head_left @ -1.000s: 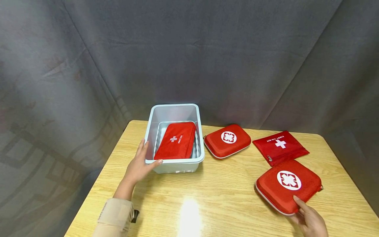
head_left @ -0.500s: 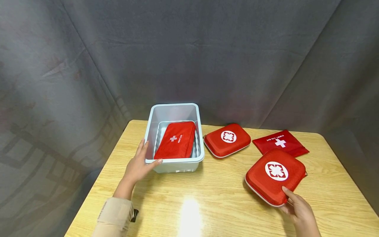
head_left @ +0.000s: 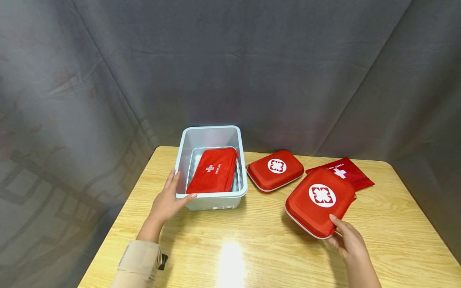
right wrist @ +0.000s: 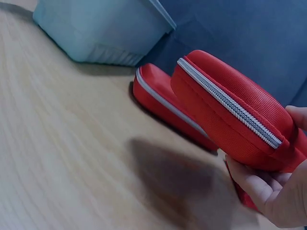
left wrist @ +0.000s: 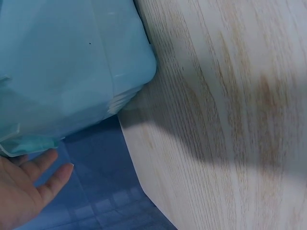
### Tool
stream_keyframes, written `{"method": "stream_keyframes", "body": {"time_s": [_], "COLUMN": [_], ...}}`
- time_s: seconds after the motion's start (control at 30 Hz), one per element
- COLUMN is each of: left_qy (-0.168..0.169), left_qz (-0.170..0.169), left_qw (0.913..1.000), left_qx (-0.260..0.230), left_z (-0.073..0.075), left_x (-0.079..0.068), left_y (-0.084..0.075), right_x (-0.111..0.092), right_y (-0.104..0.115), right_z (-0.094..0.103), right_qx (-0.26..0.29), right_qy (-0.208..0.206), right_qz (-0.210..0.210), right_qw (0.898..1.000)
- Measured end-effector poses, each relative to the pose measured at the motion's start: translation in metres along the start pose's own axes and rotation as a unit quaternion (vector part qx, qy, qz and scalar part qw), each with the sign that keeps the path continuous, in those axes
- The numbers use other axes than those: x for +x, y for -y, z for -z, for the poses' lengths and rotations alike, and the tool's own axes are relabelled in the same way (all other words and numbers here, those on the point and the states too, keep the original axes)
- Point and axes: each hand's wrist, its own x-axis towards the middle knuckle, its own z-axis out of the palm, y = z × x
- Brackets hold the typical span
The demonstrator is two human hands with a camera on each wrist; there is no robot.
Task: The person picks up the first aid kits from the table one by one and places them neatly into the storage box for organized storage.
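My right hand point(head_left: 348, 242) grips a red hard-shell first aid case point(head_left: 306, 202) by its near right corner, thumb on top and fingers underneath. In the right wrist view the case point(right wrist: 230, 105) hangs above the table, its shadow below, with a pale zipper along its side. My left hand point(head_left: 168, 203) rests at the near left corner of a pale blue-grey plastic bin point(head_left: 216, 203), fingers spread along its side and thumb over the front rim. Inside the bin lies a flat red first aid pouch point(head_left: 212, 176) marked with a cross.
A second red zipped case point(head_left: 266, 178) lies right of the bin. Behind the held case, a flat red first aid kit pouch point(head_left: 354, 176) is partly hidden. Everything stands on a wooden table point(head_left: 273, 256), with a grey curtain point(head_left: 234, 72) behind it.
My right hand has carried the red case left and farther back, so it now covers part of the flat pouch. My left hand and the bin have stayed in place.
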Motion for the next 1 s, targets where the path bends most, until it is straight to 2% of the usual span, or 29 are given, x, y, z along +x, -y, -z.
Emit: {"method": "stream_keyframes", "body": {"time_s": [0.17, 0.63, 1.0], "left_qy": [0.001, 0.002, 0.007], "left_qz": [0.000, 0.004, 0.010], "left_qw": [1.0000, 1.0000, 0.9999], "left_qx": [0.005, -0.002, -0.009], "left_z": [0.000, 0.001, 0.002], "left_x": [0.000, 0.001, -0.001], "left_y": [0.000, 0.000, -0.001], "right_x": [-0.001, 0.004, 0.006], "right_y": [0.006, 0.022, 0.025], "right_z": [-0.012, -0.051, -0.077], "right_qx": [0.014, -0.025, -0.034], "right_qy": [0.000, 0.021, 0.034], "right_qz": [0.010, 0.022, 0.008], "right_qw": [1.000, 0.999, 0.999]}}
